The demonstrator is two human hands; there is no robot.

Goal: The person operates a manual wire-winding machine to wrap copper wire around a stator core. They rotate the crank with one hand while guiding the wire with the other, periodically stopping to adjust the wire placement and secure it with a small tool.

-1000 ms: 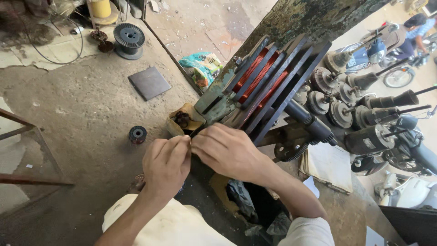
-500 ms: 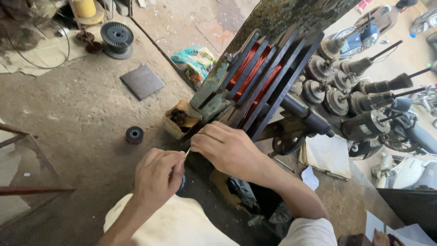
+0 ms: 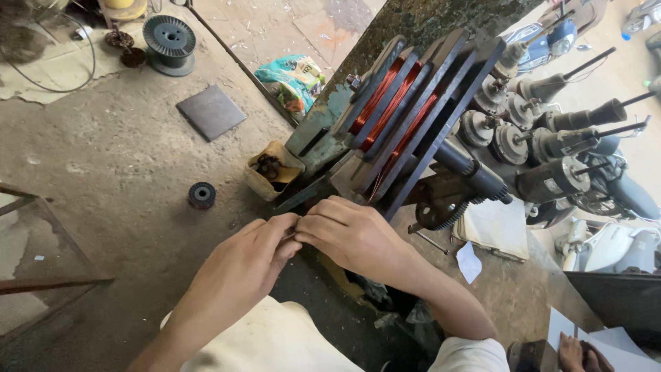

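**Where things lie around our hands**

Our left hand (image 3: 241, 265) and right hand (image 3: 354, 234) meet fingertip to fingertip just before the winding frame (image 3: 413, 117). Left of the frame sits a small box (image 3: 274, 169); farther left lies a small spool (image 3: 202, 195). Behind them lies a flat plate (image 3: 211, 111), and beyond it a large spool (image 3: 169, 43). Motors (image 3: 544, 138) stand right of the frame.

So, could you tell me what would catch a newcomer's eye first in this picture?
Most striking is the coil winding former at centre, dark slats with bright copper wire wound between them. Just below it the left hand and the right hand meet, their fingers pinched together over something too small to make out. On the concrete floor to the left lie a small black spool and a dark square plate.
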